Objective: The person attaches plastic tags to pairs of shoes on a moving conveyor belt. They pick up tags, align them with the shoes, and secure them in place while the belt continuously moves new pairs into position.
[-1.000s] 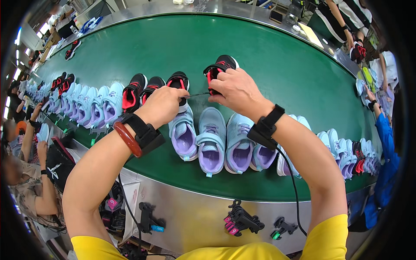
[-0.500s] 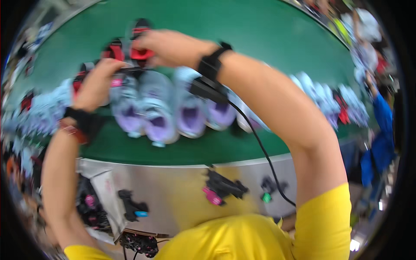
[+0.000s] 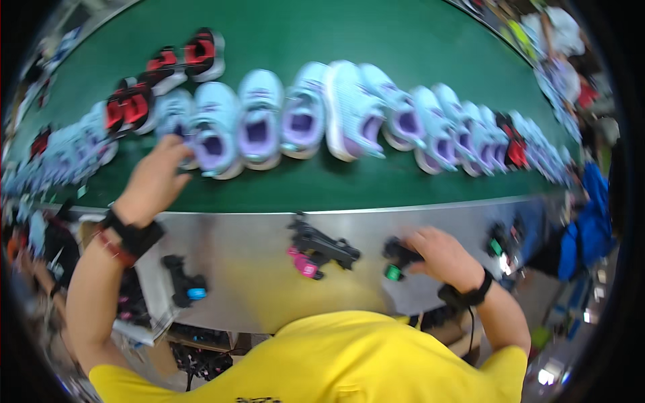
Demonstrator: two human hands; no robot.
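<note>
A curved row of light-blue shoes with purple linings runs across the green table. My left hand is at the row's left part, its fingertips over the heel of a light-blue shoe. Its thumb stands apart from the fingers and nothing shows in its grasp; whether it touches the shoe is blurred. Down on the grey ledge, my right hand closes its fingers on a black plastic piece with a green tag. Beyond my left hand sit black-and-red shoes, several in a slanting line.
Along the grey ledge lie a black piece with a pink tag and another with a blue tag. More shoes crowd the far left. A person in a blue sleeve is at the right edge.
My right hand has let go of a black-and-red shoe at the back left and come down to the ledge. My left hand has moved lower, nearer the table's front edge.
</note>
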